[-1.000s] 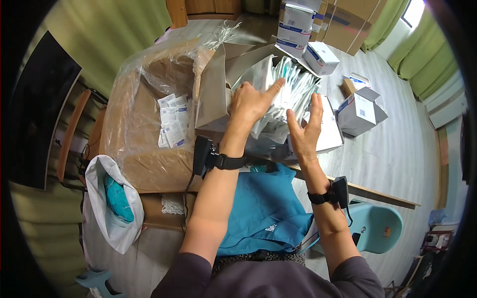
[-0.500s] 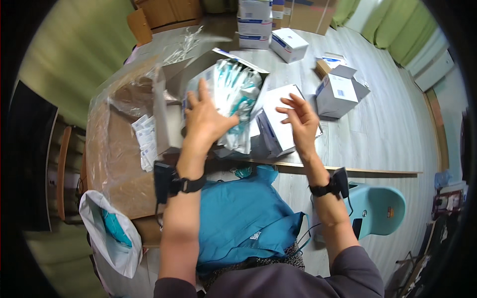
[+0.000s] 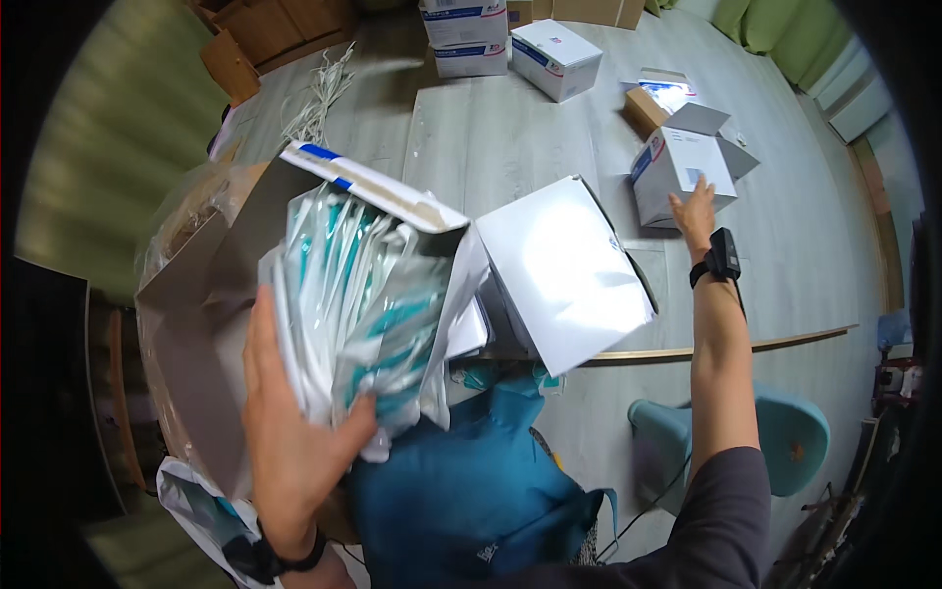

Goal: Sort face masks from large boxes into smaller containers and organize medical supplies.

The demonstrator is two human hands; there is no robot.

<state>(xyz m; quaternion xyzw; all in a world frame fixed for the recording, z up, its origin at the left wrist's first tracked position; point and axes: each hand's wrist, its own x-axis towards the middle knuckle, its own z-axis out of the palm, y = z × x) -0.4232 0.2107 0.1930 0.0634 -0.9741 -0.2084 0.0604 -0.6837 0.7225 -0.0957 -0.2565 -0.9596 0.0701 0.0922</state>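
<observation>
A stack of sealed packets (image 3: 358,314) is clamped upright in the left hand (image 3: 294,442), close to the body at lower left, long edges rising toward an open white box (image 3: 564,270). The right hand (image 3: 697,211) is stretched far across the bench (image 3: 491,137), fingers spread flat against a small box (image 3: 677,177), holding nothing.

A single head-worn fisheye view looks steeply down onto a grey table (image 3: 510,147), its edges curving toward the dark rim. The left hand (image 3: 294,432) looms very close at seven o'clock; the right hand (image 3: 699,211) lies farther off at two o'clock.
</observation>
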